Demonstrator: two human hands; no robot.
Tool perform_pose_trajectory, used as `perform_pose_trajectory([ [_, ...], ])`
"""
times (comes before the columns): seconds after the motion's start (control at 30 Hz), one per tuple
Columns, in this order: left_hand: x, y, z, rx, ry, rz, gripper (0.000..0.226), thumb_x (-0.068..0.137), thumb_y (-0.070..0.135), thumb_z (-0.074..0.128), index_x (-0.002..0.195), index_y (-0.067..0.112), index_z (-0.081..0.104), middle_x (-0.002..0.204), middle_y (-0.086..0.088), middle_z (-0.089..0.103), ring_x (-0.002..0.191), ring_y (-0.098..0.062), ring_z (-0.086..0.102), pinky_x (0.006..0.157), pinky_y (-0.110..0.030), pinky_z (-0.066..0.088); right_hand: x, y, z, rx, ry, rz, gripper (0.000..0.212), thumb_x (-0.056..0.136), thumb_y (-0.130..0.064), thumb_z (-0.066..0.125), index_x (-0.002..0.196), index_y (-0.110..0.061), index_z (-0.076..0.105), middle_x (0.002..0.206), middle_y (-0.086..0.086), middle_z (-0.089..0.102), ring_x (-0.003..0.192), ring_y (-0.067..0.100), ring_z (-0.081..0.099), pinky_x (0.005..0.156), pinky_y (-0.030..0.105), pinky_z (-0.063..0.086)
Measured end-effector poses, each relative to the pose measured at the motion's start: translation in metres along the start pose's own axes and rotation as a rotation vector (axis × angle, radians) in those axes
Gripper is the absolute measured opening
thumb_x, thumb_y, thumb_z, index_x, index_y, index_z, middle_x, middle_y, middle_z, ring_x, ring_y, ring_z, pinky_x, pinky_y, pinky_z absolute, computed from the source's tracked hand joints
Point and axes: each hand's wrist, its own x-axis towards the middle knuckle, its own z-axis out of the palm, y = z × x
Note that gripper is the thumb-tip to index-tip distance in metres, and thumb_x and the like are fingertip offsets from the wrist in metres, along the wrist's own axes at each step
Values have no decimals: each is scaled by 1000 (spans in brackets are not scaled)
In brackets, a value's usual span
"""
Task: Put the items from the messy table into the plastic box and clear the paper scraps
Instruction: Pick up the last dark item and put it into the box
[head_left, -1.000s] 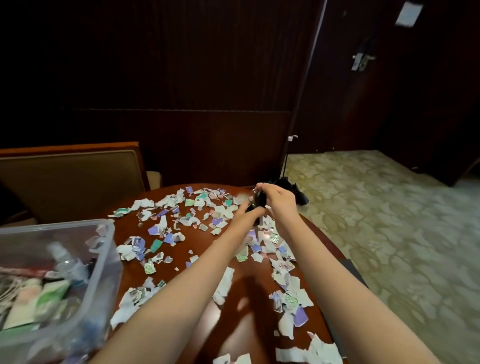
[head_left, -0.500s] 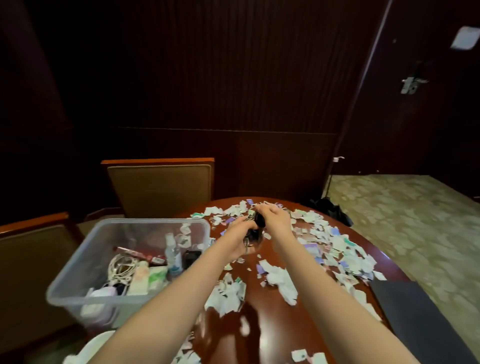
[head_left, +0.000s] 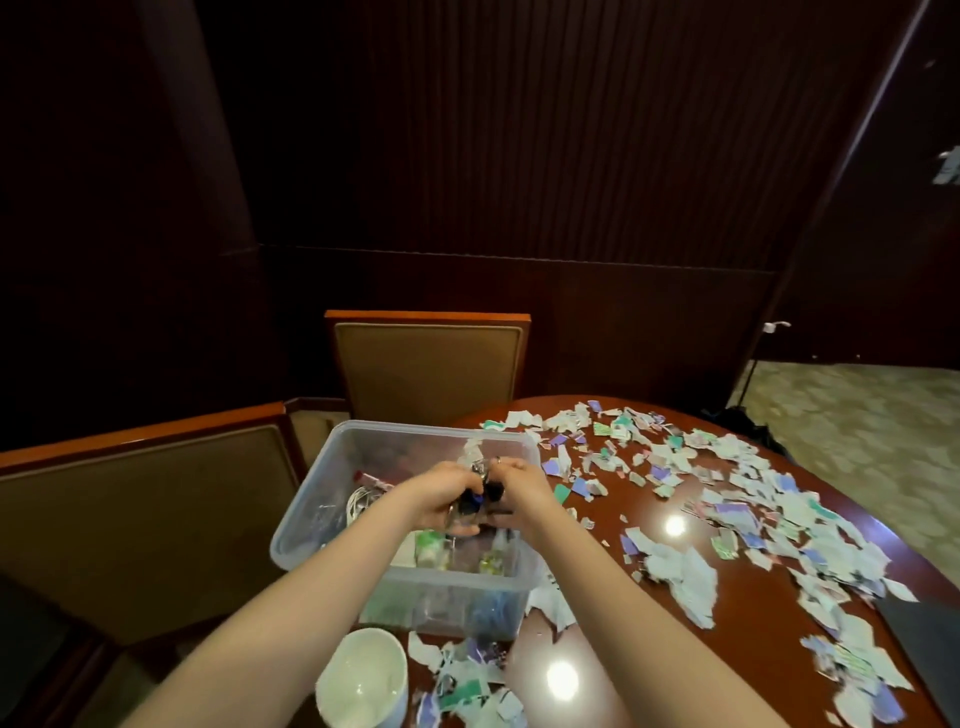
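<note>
There, the left hand (head_left: 441, 491) and right hand (head_left: 524, 486) both pinch a small dark item (head_left: 480, 498) just above the open plastic box (head_left: 332, 470), so I'd lower it inside before letting go, with paper scraps (head_left: 680, 569) littering the counter (head_left: 597, 608) beside.

Two hands (head_left: 441, 493) (head_left: 522, 488), two chairs (head_left: 426, 364) (head_left: 145, 519), one box (head_left: 410, 429), one bowl (head_left: 363, 675)

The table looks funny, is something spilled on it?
Yes. Torn paper scraps are strewn all over the table, mostly right of the plastic box, with more beside the white cup. Nothing looks wet or broken.
</note>
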Motion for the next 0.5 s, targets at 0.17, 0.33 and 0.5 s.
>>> perform_pose_trajectory([
  [0.17,15,-29,-20,159,-19,-183,3,92,4,45,91,3,47,97,-19,57,67,-21,58,43,-22,53,24,30,25,-136,-45,162,6,86,2,46,83,-2,50,78,16,53,83,31,59,86,43,51],
  [0.33,28,-42,-18,313,-26,-225,18,95,4,42,78,6,43,75,-11,51,56,-15,53,35,-17,45,34,46,26,-152,-76,314,9,89,1,45,81,2,49,78,18,52,91,33,62,97,44,49],
  [0.5,38,-46,-19,526,4,-195,7,93,2,47,89,5,42,73,-8,50,56,-13,53,39,-19,45,37,46,23,-12,-190,431,15,94,-7,43,106,2,44,110,20,52,113,32,56,92,40,50],
])
